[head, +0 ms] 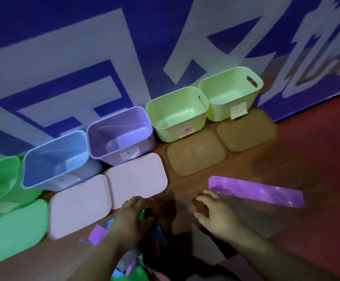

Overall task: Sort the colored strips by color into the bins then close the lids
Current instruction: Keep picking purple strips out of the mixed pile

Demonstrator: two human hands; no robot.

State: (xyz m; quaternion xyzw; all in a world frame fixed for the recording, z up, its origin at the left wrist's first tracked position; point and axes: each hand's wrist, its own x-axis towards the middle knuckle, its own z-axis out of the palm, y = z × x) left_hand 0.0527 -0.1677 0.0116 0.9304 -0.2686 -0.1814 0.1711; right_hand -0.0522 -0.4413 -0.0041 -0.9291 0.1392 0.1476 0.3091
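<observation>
Before the open bins [104, 153] — five lids [136, 179], flat

Open bins [177, 130] line the far edge of the bench [307, 159], lids [195, 153] flat before them, leaving bare wood toward its right edge.

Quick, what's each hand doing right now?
Left hand: curled, apparently gripping a green strip.
Right hand: open, fingers spread, holding nothing, beside the purple strip.

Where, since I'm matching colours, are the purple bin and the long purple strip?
purple bin [122, 118]: head view, inner back wall.
long purple strip [256, 191]: head view, middle of the strip.
</observation>
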